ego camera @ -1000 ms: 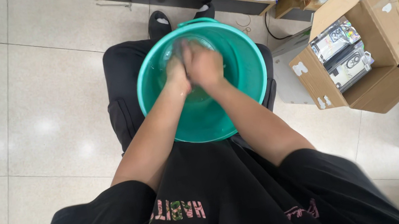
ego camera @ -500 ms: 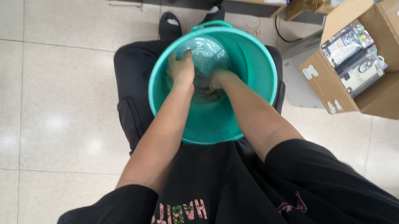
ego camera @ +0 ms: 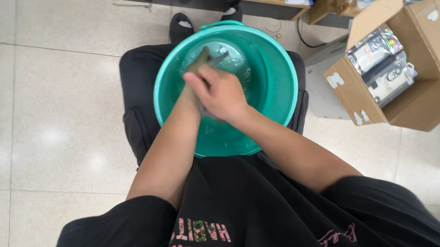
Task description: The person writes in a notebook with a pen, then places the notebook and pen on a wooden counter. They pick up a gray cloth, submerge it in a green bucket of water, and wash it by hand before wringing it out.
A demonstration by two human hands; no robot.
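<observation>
Head view shows a greenish cloth (ego camera: pixel 208 59) in the water of a teal basin (ego camera: pixel 278 81) on the person's lap, long axis pointing to 1 o'clock. Right hand (ego camera: pixel 219 91) lies over the left hand (ego camera: pixel 189 91), both pressed together on it. Cardboard box (ego camera: pixel 401 66) at 3 o'clock

A round teal plastic basin (ego camera: pixel 278 81) sits on the person's lap, over black trousers, with water in its bottom. Both hands are inside it: the right hand (ego camera: pixel 221 93) lies on top, fingers curled, and the left hand (ego camera: pixel 194 77) is pressed under it, mostly hidden. Whether they hold anything cannot be told. To the right, on the pale tiled floor (ego camera: pixel 22 115), stands an open brown cardboard box (ego camera: pixel 433 46) holding silvery packets.
</observation>
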